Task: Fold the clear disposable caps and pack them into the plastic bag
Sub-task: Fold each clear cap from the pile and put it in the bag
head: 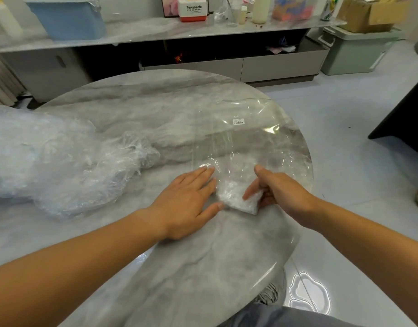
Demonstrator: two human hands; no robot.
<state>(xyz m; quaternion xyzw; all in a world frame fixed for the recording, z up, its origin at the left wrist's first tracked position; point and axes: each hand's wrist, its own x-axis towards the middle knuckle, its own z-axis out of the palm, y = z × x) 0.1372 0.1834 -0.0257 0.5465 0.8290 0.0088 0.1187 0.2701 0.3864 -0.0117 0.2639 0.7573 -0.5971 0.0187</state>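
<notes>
Pinching a folded cap (236,197) at the near end of the plastic bag (245,138), the right hand (281,192) has its fingers (251,191) curled round the small white wad, thumb stretched out above it. The wad's far part seems to sit under the bag's clear film, though the film's edge is hard to make out. The left hand (186,204) lies just left of the bag's near end, palm down on the counter (179,267), its fingers straight and spread and holding nothing; the fingertips reach the bag's left edge and the thumb tip touches the wad. The bag itself lies flat on the counter, with a small white barcode sticker (238,121) towards its far end. Well to the left of the bag rests a heap of loose caps (49,161), crumpled and clear, spreading off the frame's left side.
</notes>
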